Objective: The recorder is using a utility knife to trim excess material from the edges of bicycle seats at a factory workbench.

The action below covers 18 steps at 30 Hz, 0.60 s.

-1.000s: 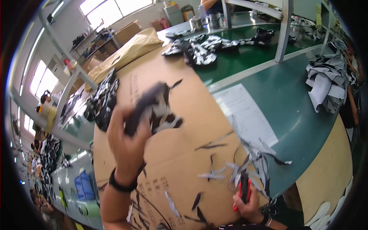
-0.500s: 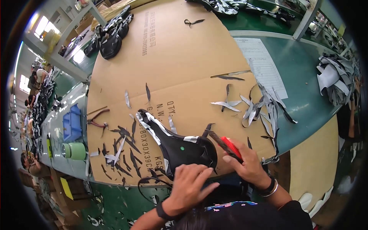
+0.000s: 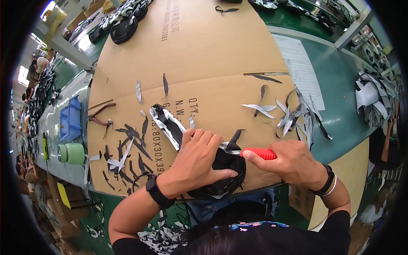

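A bicycle saddle (image 3: pixel 172 131) with a black and white cover lies on the cardboard near its front edge, nose pointing away to the left. My left hand (image 3: pixel 194 158) grips it across the middle, thumb stretched over the wide rear and covering part of it. In my right hand (image 3: pixel 294 160) is a red-handled knife (image 3: pixel 260 154), fist closed around the grip. The blade meets the saddle's right edge, where a dark strip of cover material (image 3: pixel 236 137) sticks up. The blade's tip is hard to make out.
Cut scraps (image 3: pixel 127 159) litter the cardboard (image 3: pixel 212 51) on the left, with pliers (image 3: pixel 102 114) behind them. More strips (image 3: pixel 293 117) lie right. Beyond the left edge stand a green jar (image 3: pixel 73 153) and a blue bin (image 3: pixel 71 119). Other saddles (image 3: pixel 124 29) sit far left.
My left hand has moved forward from the saddle's rear onto its middle. The knife has swung to lie almost level, its blade now at the saddle's right edge. The view has shifted slightly.
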Available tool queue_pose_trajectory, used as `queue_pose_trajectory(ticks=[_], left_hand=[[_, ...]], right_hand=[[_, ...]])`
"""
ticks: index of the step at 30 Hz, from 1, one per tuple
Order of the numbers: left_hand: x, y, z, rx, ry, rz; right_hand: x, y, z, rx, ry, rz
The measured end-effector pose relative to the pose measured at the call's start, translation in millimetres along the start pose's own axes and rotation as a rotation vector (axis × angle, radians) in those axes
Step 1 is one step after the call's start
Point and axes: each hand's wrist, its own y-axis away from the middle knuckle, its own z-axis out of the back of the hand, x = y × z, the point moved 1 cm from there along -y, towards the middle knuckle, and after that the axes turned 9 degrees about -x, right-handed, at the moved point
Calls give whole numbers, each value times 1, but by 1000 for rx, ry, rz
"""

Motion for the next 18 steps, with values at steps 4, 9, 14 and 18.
queue_pose_trajectory(ticks=[4,9,14,18], left_hand=[[6,-3,-2,35,30,42],[6,-4,-2,38,16,51],[7,-3,-3,29,-7,58],[0,-3,-1,26,16,27]], right_hand=[[-5,14,-3,40,12,-11],[31,52,-40,-5,-107,-308],[68,70,-63,-214,-271,-522],[83,69,-60,-259,-419,-693]])
